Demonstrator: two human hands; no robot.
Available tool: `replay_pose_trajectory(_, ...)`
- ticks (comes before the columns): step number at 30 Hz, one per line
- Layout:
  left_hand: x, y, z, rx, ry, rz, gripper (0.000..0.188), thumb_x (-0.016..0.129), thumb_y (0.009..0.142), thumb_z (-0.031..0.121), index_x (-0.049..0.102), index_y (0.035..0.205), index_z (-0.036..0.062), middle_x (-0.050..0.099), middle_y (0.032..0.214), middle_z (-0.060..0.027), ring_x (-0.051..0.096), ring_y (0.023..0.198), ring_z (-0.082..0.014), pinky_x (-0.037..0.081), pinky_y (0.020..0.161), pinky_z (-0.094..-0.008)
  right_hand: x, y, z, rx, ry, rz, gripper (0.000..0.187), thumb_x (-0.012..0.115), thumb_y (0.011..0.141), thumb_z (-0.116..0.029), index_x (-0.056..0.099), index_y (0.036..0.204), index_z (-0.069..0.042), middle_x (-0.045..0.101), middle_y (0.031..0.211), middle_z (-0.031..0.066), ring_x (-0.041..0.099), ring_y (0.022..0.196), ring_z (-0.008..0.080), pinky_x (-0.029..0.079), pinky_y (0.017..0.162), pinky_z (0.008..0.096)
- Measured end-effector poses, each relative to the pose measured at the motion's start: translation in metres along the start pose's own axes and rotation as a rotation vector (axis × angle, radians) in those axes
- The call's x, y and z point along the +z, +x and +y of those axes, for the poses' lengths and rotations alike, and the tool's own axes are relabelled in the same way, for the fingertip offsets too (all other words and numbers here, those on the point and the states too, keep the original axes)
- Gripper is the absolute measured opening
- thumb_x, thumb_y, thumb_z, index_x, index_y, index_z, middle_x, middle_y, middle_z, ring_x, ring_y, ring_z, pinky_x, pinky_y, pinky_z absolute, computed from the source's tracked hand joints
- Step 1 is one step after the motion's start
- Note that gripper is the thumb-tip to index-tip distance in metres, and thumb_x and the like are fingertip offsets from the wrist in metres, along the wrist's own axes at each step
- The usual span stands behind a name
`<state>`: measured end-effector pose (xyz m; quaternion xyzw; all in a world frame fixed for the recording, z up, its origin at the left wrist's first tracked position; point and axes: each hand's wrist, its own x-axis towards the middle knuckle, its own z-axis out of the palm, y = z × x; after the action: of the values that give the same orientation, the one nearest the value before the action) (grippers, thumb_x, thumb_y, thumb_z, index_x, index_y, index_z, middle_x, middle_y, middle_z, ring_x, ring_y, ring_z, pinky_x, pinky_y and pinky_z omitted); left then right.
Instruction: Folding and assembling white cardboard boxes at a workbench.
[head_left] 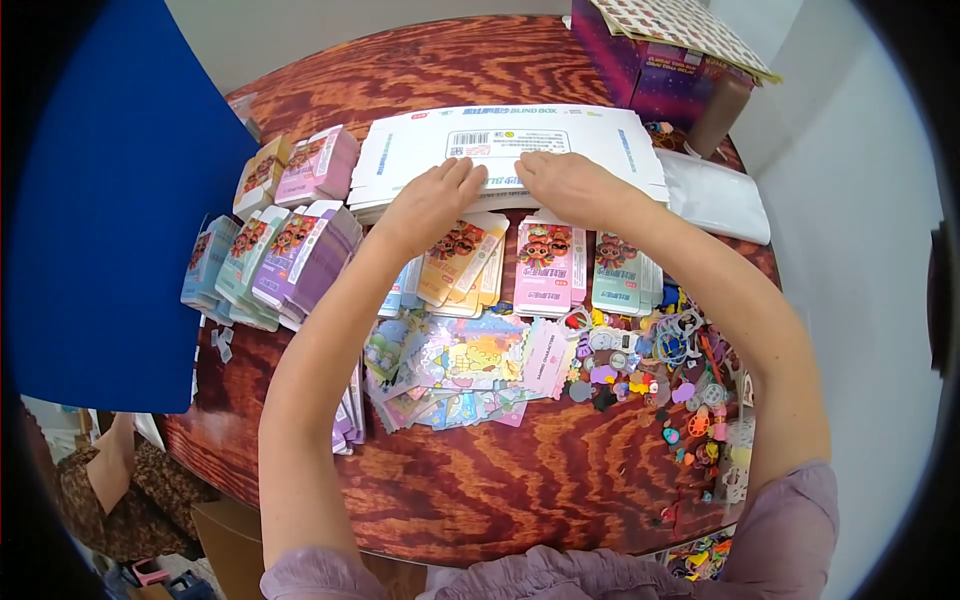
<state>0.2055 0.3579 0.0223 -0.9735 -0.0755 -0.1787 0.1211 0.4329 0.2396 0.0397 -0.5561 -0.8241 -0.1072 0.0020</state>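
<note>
A stack of white flattened cardboard boxes lies across the middle of the table, its top sheet printed in blue. My left hand and my right hand are side by side at its near edge. Bent fingers of both hands press onto the top sheet and close over its near edge; my thumbs are hidden. Just below my hands, small flat cartons lie in piles: orange, pink and green. Blue cartons are partly covered by my left forearm.
Stacked purple cartons and other colours stand at left by a blue panel. Nearer lie glossy packets and scattered small charms. At right are a clear plastic bag and a purple box. Another person's arm shows lower left.
</note>
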Motion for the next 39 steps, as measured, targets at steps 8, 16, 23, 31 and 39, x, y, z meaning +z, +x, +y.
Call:
replay_pose_trajectory(8,-0.012,0.021,-0.022,0.045,0.208,0.012,0.040,0.057,0.091,0.007,0.055,0.131,-0.0024,0.065,0.127,-0.0156,0.067,0.113,-0.0295,0.056,0.096,-0.0351,0.002,0.012,-0.002,0.118,-0.290,0.518,0.033,0.064,0.081,-0.009,0.061,0.114,-0.005,0.063,0.103,0.0106,0.064,0.092,0.0256,0.052,0.078,0.0365)
replay_pose_trajectory(16,-0.026,0.019,-0.063,-0.245,0.220,0.244,0.028,0.064,0.087,0.013,0.059,0.114,0.0085,0.064,0.098,-0.0081,0.066,0.097,-0.0287,0.055,0.083,-0.0438,-0.021,0.031,0.036,0.142,-0.251,0.658,0.021,0.061,0.081,-0.006,0.058,0.101,-0.009,0.060,0.092,0.0081,0.063,0.086,0.0266,0.051,0.073,0.0395)
replay_pose_trajectory(23,-0.129,0.021,-0.091,-0.263,0.267,0.219,0.018,0.065,0.090,0.015,0.067,0.107,0.0077,0.070,0.094,-0.0157,0.070,0.090,-0.0385,0.056,0.073,-0.0477,-0.096,0.003,0.015,0.221,-0.289,0.791,0.012,0.058,0.087,-0.007,0.060,0.098,-0.011,0.062,0.088,0.0085,0.066,0.082,0.0299,0.054,0.069,0.0422)
replay_pose_trajectory(31,-0.333,-0.095,0.055,-0.197,-0.017,0.017,0.018,0.068,0.089,0.009,0.069,0.104,-0.0009,0.067,0.090,-0.0179,0.069,0.082,-0.0297,0.053,0.071,-0.0388,-0.244,-0.117,-0.150,0.132,-0.046,0.498,0.018,0.061,0.086,-0.002,0.060,0.104,-0.005,0.068,0.094,0.0142,0.067,0.082,0.0360,0.053,0.070,0.0452)
replay_pose_trajectory(39,-0.324,-0.203,0.195,-0.311,-0.384,-0.315,0.017,0.074,0.083,0.008,0.059,0.089,0.0010,0.066,0.084,-0.0178,0.067,0.082,-0.0408,0.053,0.072,-0.0495,-0.214,-0.212,-0.284,0.135,0.404,0.092,0.024,0.062,0.085,0.001,0.056,0.108,-0.002,0.064,0.094,0.0156,0.067,0.090,0.0363,0.052,0.070,0.0477)
